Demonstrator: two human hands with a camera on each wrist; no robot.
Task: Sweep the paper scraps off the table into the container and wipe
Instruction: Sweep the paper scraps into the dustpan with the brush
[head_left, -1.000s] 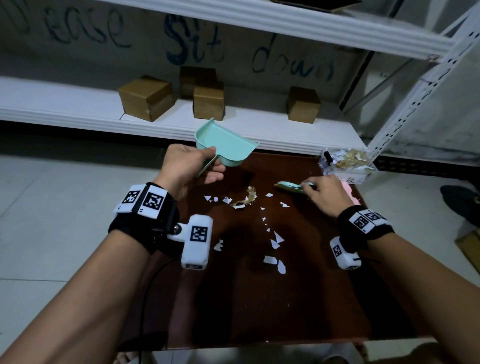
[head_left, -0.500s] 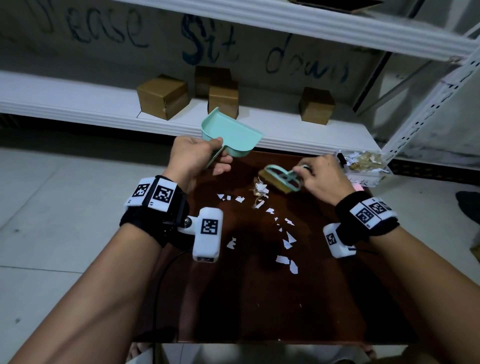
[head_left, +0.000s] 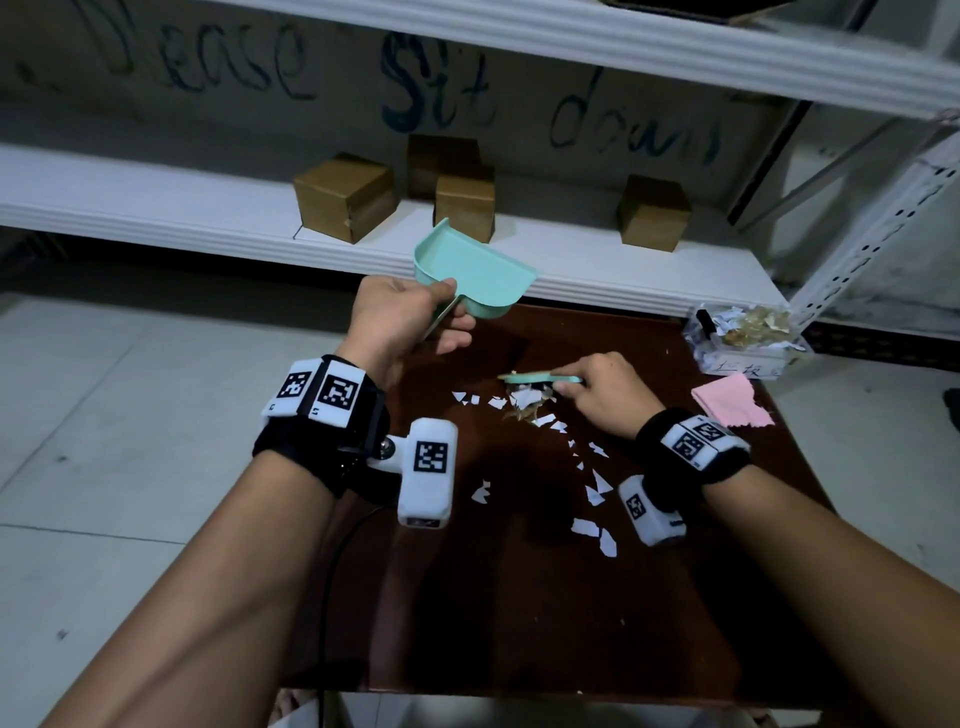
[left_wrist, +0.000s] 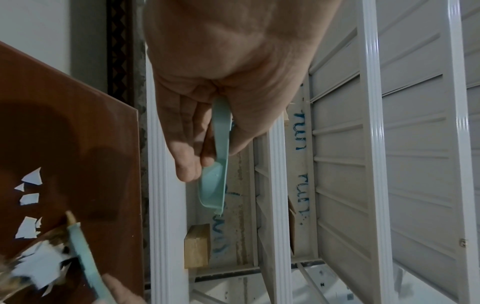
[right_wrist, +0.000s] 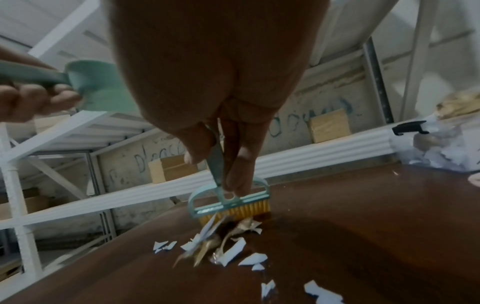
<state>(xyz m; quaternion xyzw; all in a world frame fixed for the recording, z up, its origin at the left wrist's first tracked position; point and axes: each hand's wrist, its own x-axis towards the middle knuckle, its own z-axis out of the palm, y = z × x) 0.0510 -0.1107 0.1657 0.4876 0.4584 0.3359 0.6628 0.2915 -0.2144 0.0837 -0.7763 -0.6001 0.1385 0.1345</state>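
White paper scraps (head_left: 540, 415) lie scattered on the dark brown surface (head_left: 571, 623), strung from a small pile at the brush toward the near right; their number is too blurred to count surely. The clear container (head_left: 748, 358) at the far right corner already holds white and tan scraps. The mint dustpan (head_left: 478, 275) shows nothing inside and hangs in the air above the far left edge, the left hand (head_left: 400, 322) keeping a closed grip round its handle. The right hand (head_left: 608, 395) has its grip closed on the handle of one mint brush (right_wrist: 231, 203), whose yellow bristles touch the pile of white and tan scraps. One pink cloth (head_left: 732, 402) lies just beside the container. Four brown boxes (head_left: 345, 197) stand on the white shelf (head_left: 156, 218) behind, well apart from the scraps.
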